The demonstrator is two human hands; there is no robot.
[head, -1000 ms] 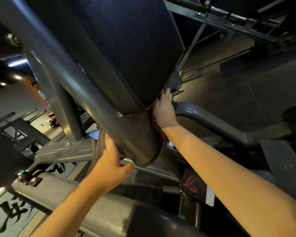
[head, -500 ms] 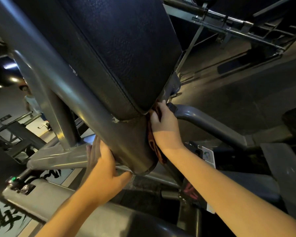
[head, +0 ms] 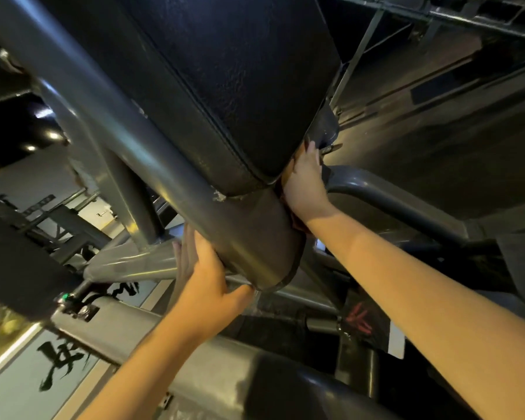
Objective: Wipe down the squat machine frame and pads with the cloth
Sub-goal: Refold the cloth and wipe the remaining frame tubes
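Head view, looking up under the machine. Cloth (head: 298,223), reddish, shows only as a strip at the heel of my right hand (head: 305,186), which presses it flat against the side of the grey frame tube (head: 164,165). The fingers lie straight, not curled, and their tips reach the seam where the black pad (head: 240,71) meets the tube. My left hand (head: 206,277) braces the opposite side of the tube near its open end, fingers straight and flat on the metal, thumb spread beneath the rim, holding nothing. A curved grey bar (head: 376,192) runs off just beyond the right knuckles. To do this step well, I judge the palm should keep even pressure and draw the cloth along the seam and round the tube end, where grime collects, while the left hand steadies the frame. Much of the cloth is hidden, so I cannot tell how it is folded. Writing: black brush characters (head: 61,362) on the pale floor below the left fingers, and a red mark (head: 358,321) on a dark panel under the right forearm, both illegible to me. No brand is readable.
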